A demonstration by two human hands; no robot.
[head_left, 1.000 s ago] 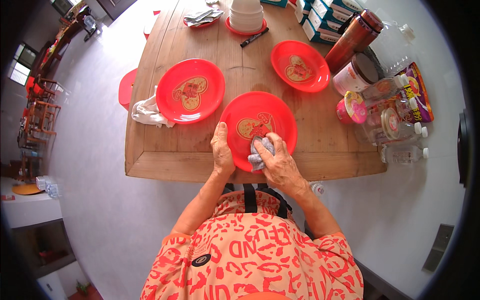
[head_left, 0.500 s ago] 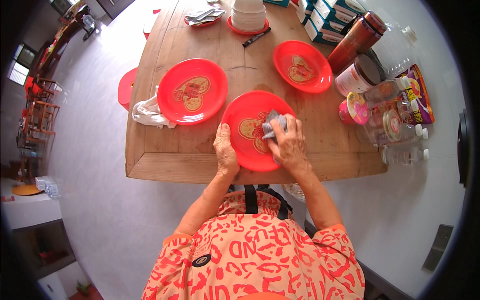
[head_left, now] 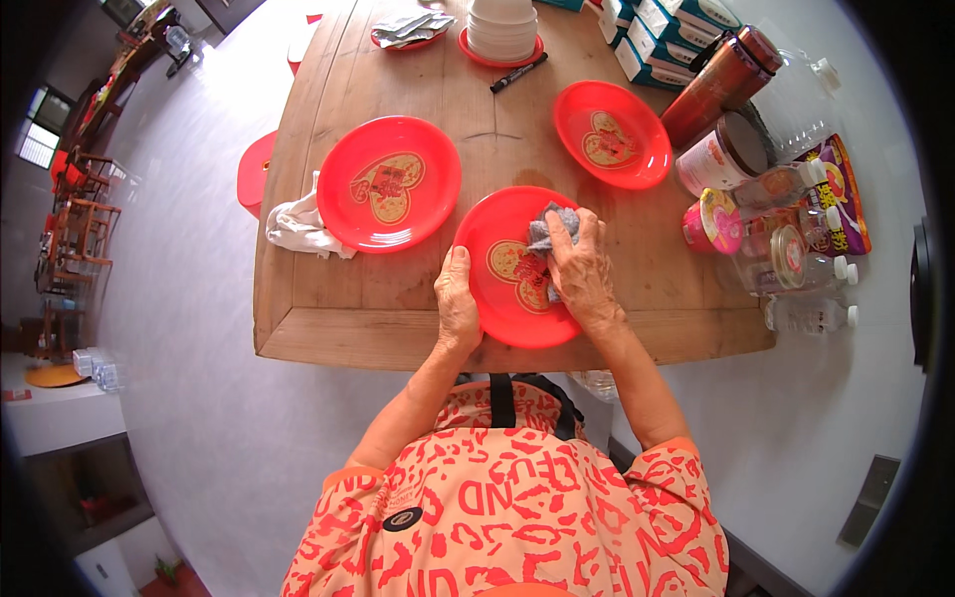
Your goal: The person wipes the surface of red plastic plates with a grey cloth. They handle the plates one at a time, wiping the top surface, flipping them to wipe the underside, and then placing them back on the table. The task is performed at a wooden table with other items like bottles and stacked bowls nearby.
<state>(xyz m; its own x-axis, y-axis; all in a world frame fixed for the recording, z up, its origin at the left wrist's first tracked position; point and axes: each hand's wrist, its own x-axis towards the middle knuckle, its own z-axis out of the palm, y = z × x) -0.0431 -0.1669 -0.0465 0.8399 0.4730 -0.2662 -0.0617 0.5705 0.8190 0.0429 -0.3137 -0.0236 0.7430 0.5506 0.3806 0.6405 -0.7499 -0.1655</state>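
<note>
Close in front of me, a round red plate (head_left: 494, 221) with a gold heart design is gripped at its left rim by my left hand (head_left: 459, 303), thumb on top and fingers underneath. My right hand (head_left: 584, 271) is closed on a crumpled grey cloth (head_left: 543, 235), pressing it to the plate's right side. Another red plate (head_left: 393, 224) lies to the left, partly over a white cloth (head_left: 298, 228). A third red plate (head_left: 612, 134) rests farther off to the right.
Stacked white bowls (head_left: 501, 32) stand on a red dish at the back, near a black marker (head_left: 519, 73). Along the table's right side are teal-and-white boxes (head_left: 657, 50), a copper thermos (head_left: 721, 86), a tin (head_left: 718, 157), a pink cup (head_left: 711, 221) and several clear bottles (head_left: 811, 315).
My right hand and the cloth have shifted slightly up across the plate. The whole scene sits a little farther right in view. My left hand keeps its hold on the rim.
</note>
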